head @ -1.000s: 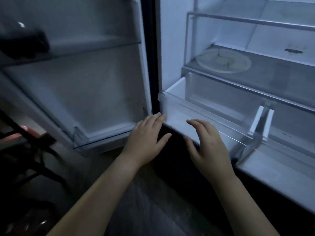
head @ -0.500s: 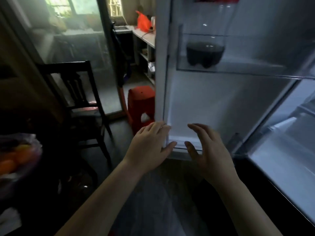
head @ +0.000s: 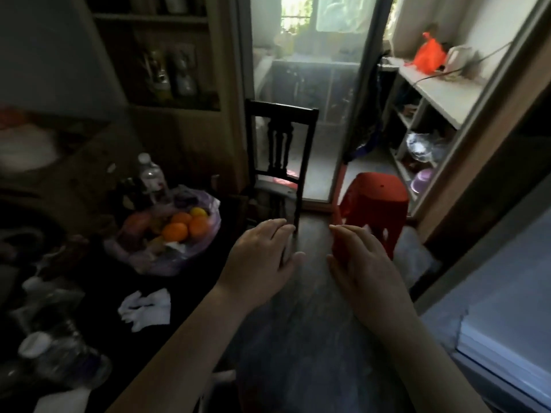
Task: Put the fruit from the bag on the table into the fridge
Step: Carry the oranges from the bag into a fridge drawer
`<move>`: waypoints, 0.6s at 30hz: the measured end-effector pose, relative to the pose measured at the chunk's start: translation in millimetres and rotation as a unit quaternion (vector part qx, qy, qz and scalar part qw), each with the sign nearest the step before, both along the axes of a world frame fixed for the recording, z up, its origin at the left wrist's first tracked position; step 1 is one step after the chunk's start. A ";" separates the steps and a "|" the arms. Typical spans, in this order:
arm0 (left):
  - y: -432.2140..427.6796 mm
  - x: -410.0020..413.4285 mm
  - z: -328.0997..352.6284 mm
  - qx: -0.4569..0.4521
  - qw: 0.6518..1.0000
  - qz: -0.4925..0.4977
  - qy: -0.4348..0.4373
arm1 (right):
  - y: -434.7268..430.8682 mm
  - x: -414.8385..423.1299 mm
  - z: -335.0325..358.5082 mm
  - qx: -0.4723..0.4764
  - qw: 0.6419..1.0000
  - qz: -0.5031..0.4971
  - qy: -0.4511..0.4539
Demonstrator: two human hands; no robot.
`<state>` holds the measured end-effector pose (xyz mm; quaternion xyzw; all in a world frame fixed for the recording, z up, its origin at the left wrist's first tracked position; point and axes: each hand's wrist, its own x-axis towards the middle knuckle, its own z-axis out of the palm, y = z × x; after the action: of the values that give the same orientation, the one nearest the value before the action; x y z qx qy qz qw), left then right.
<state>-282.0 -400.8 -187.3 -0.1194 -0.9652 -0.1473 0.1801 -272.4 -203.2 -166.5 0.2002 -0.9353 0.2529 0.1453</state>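
A clear purple-tinted plastic bag (head: 190, 257) lies open on the dark table (head: 98, 296) at the left, holding several oranges (head: 175, 231), a yellow fruit (head: 199, 211) and a reddish fruit (head: 135, 225). My left hand (head: 262, 257) hovers in the middle of the view, to the right of the bag, fingers relaxed and holding nothing. My right hand (head: 360, 263) hovers beside it, also relaxed and holding nothing. Only the white edge of the fridge door (head: 507, 338) shows at the lower right.
A dark wooden chair (head: 278, 165) stands behind the table's far corner and a red plastic stool (head: 375, 207) sits on the floor beyond my right hand. Bottles (head: 153, 177), a white cloth (head: 146, 308) and clutter crowd the table. Shelves (head: 432, 93) line the right wall.
My view has swung left from the open fridge drawer, past the fridge door, to the table and the fruit bag. Both hands stay held out in front, holding nothing.
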 end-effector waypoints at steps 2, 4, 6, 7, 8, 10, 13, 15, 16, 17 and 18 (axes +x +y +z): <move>-17.7 -3.1 -9.2 0.001 0.999 0.038 -0.014 | -15.3 -19.0 -8.7 -0.009 0.999 0.038 -0.017; -34.1 -8.3 -20.0 0.007 0.997 0.075 -0.030 | -30.5 -39.5 -16.7 -0.012 0.997 0.076 -0.023; -49.3 -15.5 -29.9 0.012 0.992 0.112 -0.049 | -45.7 -61.5 -23.9 -0.012 0.993 0.113 -0.026; -56.2 -19.4 -34.5 0.014 0.990 0.132 -0.056 | -52.9 -72.8 -26.9 -0.011 0.991 0.132 -0.031; -62.3 -22.9 -38.2 0.015 0.987 0.151 -0.061 | -59.6 -83.5 -29.2 -0.010 0.988 0.150 -0.038; -71.0 -29.9 -44.3 0.016 0.980 0.187 -0.066 | -71.2 -104.9 -33.0 -0.011 0.981 0.185 -0.050; -78.8 -42.1 -51.2 0.015 0.968 0.237 -0.075 | -85.6 -136.2 -41.0 -0.019 0.971 0.230 -0.063; -82.4 -46.8 -57.1 0.021 0.961 0.265 -0.078 | -93.4 -152.9 -48.1 -0.023 0.967 0.247 -0.066; -83.8 -47.5 -60.4 0.023 0.957 0.278 -0.081 | -96.8 -159.3 -51.7 -0.023 0.965 0.253 -0.070; -85.3 -47.2 -64.2 0.025 0.952 0.292 -0.086 | -100.0 -164.9 -56.0 -0.023 0.962 0.261 -0.075; -86.9 -45.9 -67.9 0.025 0.948 0.304 -0.091 | -103.5 -169.6 -60.7 -0.026 0.959 0.269 -0.081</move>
<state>-327.9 -487.7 -255.3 0.1984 -0.9640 -0.1199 0.1303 -441.9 -306.7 -227.2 0.4191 -0.8489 0.3219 0.0004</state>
